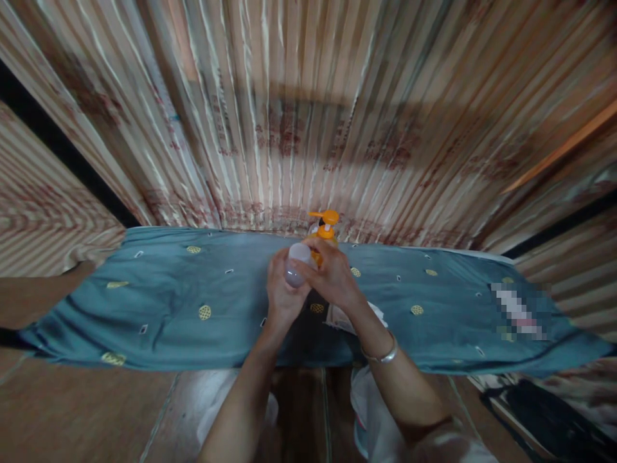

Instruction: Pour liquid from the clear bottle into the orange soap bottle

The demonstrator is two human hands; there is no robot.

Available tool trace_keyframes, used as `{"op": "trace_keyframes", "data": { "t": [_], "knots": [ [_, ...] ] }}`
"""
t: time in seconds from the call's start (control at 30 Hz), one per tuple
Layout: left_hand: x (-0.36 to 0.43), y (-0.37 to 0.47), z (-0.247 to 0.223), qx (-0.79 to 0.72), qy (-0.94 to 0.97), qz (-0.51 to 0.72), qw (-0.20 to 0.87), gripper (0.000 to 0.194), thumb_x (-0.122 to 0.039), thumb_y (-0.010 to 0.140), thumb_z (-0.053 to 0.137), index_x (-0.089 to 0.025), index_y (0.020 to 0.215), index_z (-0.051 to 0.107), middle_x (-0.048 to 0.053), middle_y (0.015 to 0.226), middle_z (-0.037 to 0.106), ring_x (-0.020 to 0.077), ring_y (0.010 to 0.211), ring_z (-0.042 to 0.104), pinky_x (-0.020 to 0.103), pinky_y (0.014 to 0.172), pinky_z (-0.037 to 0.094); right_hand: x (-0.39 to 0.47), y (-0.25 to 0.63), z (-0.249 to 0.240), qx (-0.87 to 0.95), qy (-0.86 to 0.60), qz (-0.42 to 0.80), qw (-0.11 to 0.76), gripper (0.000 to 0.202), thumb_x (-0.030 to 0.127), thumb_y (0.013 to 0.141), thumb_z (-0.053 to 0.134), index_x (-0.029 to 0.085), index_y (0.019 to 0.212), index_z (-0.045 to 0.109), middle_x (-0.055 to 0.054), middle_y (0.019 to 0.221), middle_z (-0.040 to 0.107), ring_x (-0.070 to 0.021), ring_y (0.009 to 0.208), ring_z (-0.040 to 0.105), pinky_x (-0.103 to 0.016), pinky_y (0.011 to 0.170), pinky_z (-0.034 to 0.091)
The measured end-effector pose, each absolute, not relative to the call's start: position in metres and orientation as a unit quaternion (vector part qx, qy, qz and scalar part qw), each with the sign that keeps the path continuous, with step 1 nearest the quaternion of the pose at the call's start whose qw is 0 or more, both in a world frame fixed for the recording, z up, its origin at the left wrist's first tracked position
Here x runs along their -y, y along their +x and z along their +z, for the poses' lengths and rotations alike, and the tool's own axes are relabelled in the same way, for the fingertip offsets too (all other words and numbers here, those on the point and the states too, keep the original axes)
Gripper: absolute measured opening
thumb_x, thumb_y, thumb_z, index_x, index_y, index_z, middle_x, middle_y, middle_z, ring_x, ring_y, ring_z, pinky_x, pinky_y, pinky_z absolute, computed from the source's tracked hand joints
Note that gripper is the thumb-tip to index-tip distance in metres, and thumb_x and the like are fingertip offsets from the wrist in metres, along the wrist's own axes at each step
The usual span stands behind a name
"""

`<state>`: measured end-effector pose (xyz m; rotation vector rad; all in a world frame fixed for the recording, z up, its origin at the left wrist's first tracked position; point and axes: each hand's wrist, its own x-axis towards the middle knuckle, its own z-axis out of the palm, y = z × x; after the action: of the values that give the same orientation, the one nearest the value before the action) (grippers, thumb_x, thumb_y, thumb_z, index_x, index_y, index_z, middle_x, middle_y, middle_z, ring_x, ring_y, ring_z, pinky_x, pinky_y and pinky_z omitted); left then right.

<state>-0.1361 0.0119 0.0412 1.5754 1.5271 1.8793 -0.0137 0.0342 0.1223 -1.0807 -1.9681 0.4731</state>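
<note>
Both hands are closed around a small pale, translucent bottle (295, 273) with a whitish round top, held over the middle of the cloth-covered table. My left hand (282, 297) wraps its left side and underside. From the right, my right hand (333, 271) has its thumb and fingers against the bottle near its top. Just behind the hands stands a bottle with an orange pump (328, 218); its lower part is mostly hidden by my right hand. Under my right forearm lies a crumpled white cloth or tissue (344, 318).
A teal patterned cloth (164, 302) covers the long narrow table. A blurred-out pale item (520, 312) lies at its right end. Pleated curtains (313, 128) hang right behind the table, with dark poles at both sides. A black bag (554, 418) is on the lower right.
</note>
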Motion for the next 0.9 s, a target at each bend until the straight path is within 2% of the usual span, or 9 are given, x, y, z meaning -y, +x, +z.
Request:
{"op": "trace_keyframes", "data": {
  "t": [0.1,0.17,0.3,0.43,0.57,0.7,0.8,0.9],
  "knots": [
    [-0.012,-0.136,0.040,-0.524,0.543,0.644,0.127,0.052,-0.032,0.076,0.079,-0.024,0.125,0.063,0.011,0.123,0.072,0.0312,0.116,0.070,0.049,0.105,0.057,-0.033,-0.011,0.125,0.806,-0.403,0.165,0.400,0.032,0.043,0.092,0.076,0.025,0.118,0.073,-0.007,0.113,0.081,-0.0285,0.108,0.074,-0.042,0.097,0.058],
    [-0.012,-0.136,0.039,-0.518,0.547,0.645,0.124,0.050,-0.030,0.076,0.079,-0.024,0.124,0.064,0.010,0.122,0.073,0.0310,0.116,0.070,0.048,0.105,0.057,-0.032,-0.012,0.126,0.802,-0.412,0.137,0.410,0.042,0.047,0.089,0.079,0.024,0.123,0.072,-0.010,0.117,0.081,-0.0314,0.113,0.073,-0.045,0.100,0.058],
    [-0.011,-0.136,0.038,-0.515,0.554,0.646,0.101,0.049,-0.028,0.076,0.079,-0.025,0.122,0.064,0.009,0.122,0.073,0.0303,0.115,0.070,0.045,0.103,0.058,-0.030,-0.017,0.128,0.783,-0.445,0.101,0.422,0.049,0.055,0.087,0.082,0.022,0.122,0.072,-0.012,0.109,0.081,-0.0351,0.109,0.073,-0.049,0.097,0.060],
    [-0.010,-0.137,0.038,-0.521,0.558,0.639,0.094,0.053,-0.030,0.076,0.076,-0.023,0.126,0.062,0.010,0.123,0.072,0.0306,0.115,0.070,0.046,0.104,0.057,-0.027,-0.018,0.127,0.790,-0.430,0.106,0.423,0.036,0.045,0.093,0.076,0.026,0.123,0.071,-0.010,0.113,0.080,-0.0330,0.113,0.071,-0.049,0.101,0.060],
    [-0.009,-0.140,0.041,-0.533,0.560,0.629,0.085,0.052,-0.032,0.079,0.073,-0.021,0.128,0.062,0.012,0.124,0.072,0.0312,0.117,0.069,0.045,0.105,0.056,-0.024,-0.017,0.124,0.810,-0.395,0.112,0.418,0.044,0.035,0.097,0.069,0.023,0.139,0.064,-0.011,0.123,0.079,-0.0320,0.119,0.070,-0.049,0.108,0.058],
    [-0.008,-0.142,0.044,-0.528,0.559,0.631,0.103,0.045,-0.033,0.082,0.072,-0.021,0.125,0.064,0.013,0.121,0.072,0.0323,0.116,0.069,0.046,0.103,0.056,-0.023,-0.018,0.126,0.803,-0.413,0.116,0.413,0.059,0.043,0.092,0.079,0.023,0.145,0.061,-0.011,0.128,0.077,-0.0333,0.124,0.068,-0.050,0.109,0.058],
    [-0.007,-0.143,0.045,-0.550,0.554,0.616,0.108,0.053,-0.034,0.077,0.076,-0.022,0.127,0.063,0.013,0.123,0.071,0.0332,0.118,0.069,0.045,0.103,0.056,-0.025,-0.020,0.128,0.794,-0.435,0.121,0.408,0.056,0.043,0.091,0.082,0.028,0.142,0.064,-0.006,0.124,0.078,-0.0306,0.122,0.069,-0.047,0.111,0.056],
    [-0.007,-0.144,0.046,-0.574,0.550,0.602,0.076,0.053,-0.036,0.078,0.074,-0.020,0.127,0.062,0.014,0.121,0.071,0.0337,0.115,0.070,0.046,0.100,0.057,-0.026,-0.023,0.129,0.798,-0.427,0.129,0.404,0.051,0.035,0.094,0.078,0.024,0.141,0.064,-0.008,0.127,0.078,-0.0296,0.125,0.069,-0.046,0.112,0.055]
  ]
}}
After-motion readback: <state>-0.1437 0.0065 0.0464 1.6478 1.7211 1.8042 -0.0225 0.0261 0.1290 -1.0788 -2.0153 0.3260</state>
